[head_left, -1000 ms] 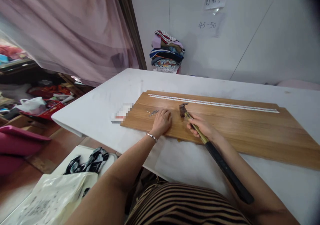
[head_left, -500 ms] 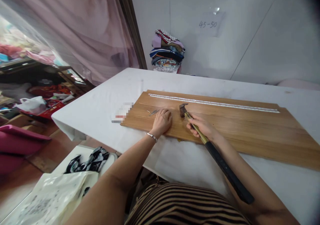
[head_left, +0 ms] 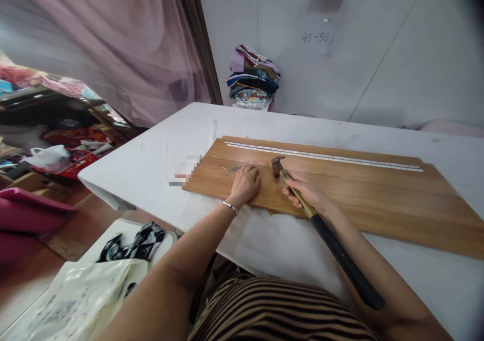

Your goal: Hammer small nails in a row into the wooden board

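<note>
My left hand [head_left: 245,184] rests palm down on the wooden board [head_left: 378,194], near its front edge, fingers lying against the wood with their tips partly hidden. Just left of those fingers is a small heap of nails [head_left: 233,169]. A claw hammer [head_left: 340,250] with a rusty head, yellow neck and black grip is in my right hand [head_left: 304,192], which wraps the neck close under the head. The head hangs close over the board, right of my left hand; whether it touches the wood I cannot tell. The black grip slants back along my right forearm.
The board lies on a white-covered table [head_left: 159,144]. Two white measuring strips [head_left: 325,156] run along its far edge. Folded clothes [head_left: 253,78] are stacked by the wall. A low white surface at left bears a plastic bag [head_left: 86,290] and patterned cloth [head_left: 139,242].
Both hands and the hammer stay practically in place. At left the pink curtain has shifted, and the paper on the upper wall has flipped upward.
</note>
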`<move>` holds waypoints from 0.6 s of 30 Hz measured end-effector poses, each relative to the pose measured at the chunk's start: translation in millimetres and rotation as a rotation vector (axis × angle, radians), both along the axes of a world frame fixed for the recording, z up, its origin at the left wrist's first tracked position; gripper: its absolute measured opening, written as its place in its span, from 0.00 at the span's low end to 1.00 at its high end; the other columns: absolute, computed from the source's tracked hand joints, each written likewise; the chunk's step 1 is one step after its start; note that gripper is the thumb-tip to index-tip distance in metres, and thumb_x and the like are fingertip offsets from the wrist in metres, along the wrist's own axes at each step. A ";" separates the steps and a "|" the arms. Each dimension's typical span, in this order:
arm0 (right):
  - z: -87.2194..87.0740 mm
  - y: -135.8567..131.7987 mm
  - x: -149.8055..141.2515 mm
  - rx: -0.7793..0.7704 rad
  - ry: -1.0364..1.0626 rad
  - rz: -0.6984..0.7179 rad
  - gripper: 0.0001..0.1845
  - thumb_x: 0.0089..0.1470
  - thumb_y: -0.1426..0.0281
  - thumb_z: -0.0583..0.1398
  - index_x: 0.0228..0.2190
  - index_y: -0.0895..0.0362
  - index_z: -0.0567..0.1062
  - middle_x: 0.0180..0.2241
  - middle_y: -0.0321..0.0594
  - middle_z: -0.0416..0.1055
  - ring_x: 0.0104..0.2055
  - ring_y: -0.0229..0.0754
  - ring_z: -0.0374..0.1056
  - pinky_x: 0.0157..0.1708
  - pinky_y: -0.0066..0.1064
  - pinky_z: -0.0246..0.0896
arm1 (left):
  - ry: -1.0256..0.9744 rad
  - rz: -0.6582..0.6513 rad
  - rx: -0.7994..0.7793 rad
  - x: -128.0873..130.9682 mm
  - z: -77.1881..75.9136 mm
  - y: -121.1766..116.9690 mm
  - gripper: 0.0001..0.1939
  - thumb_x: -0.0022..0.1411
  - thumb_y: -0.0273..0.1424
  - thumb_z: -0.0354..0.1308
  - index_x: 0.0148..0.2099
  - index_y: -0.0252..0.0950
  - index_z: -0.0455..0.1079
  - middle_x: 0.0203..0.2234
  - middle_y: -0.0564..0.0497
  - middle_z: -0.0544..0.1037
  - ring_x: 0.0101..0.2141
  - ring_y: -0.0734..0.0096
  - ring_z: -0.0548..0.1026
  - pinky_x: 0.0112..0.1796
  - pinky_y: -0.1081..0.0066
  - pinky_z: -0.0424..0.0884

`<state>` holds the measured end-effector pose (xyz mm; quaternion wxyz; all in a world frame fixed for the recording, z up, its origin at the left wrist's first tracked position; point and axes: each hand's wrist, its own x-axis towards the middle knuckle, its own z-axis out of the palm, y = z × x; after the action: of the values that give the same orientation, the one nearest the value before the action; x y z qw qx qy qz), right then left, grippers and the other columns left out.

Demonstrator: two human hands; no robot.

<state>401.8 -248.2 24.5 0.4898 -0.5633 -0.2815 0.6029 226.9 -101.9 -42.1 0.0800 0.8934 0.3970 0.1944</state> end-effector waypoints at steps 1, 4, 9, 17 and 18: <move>-0.8 0.0 0.4 0.005 0.001 0.000 0.26 0.65 0.69 0.57 0.64 0.52 0.67 0.23 0.29 0.68 0.14 0.30 0.56 0.12 0.18 0.48 | 0.000 -0.002 0.001 -0.1 -0.5 0.3 0.12 0.73 0.29 0.54 0.50 0.35 0.79 0.54 0.40 0.80 0.56 0.54 0.75 0.61 0.57 0.69; -2.4 0.4 1.1 0.004 0.001 0.006 0.27 0.65 0.68 0.57 0.64 0.52 0.67 0.24 0.29 0.68 0.14 0.30 0.56 0.12 0.18 0.48 | -0.009 -0.007 0.009 -0.1 -2.2 1.1 0.12 0.72 0.28 0.54 0.50 0.36 0.79 0.53 0.41 0.80 0.56 0.54 0.75 0.61 0.56 0.69; -4.6 1.1 1.8 0.006 -0.007 0.006 0.27 0.65 0.68 0.57 0.64 0.52 0.67 0.24 0.29 0.68 0.15 0.30 0.56 0.12 0.18 0.48 | -0.021 -0.012 0.019 -0.1 -3.3 1.7 0.11 0.72 0.28 0.55 0.48 0.37 0.79 0.52 0.41 0.80 0.55 0.54 0.75 0.60 0.56 0.69; -9.1 1.7 3.6 0.029 -0.001 0.017 0.27 0.65 0.67 0.58 0.64 0.52 0.67 0.24 0.30 0.69 0.15 0.30 0.56 0.12 0.18 0.48 | -0.021 -0.017 0.018 -0.2 -3.0 1.8 0.11 0.72 0.28 0.55 0.50 0.35 0.78 0.53 0.39 0.80 0.56 0.53 0.75 0.61 0.56 0.69; -9.3 1.8 3.5 0.028 -0.001 0.018 0.27 0.65 0.68 0.58 0.64 0.52 0.67 0.24 0.30 0.69 0.15 0.30 0.56 0.12 0.18 0.48 | -0.022 -0.018 0.021 -0.1 -3.3 2.0 0.11 0.72 0.28 0.55 0.50 0.35 0.78 0.53 0.39 0.80 0.55 0.53 0.75 0.61 0.56 0.69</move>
<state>405.3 -246.4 15.2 0.4921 -0.5542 -0.2949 0.6031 226.8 -100.0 -45.4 0.0767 0.8956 0.3859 0.2074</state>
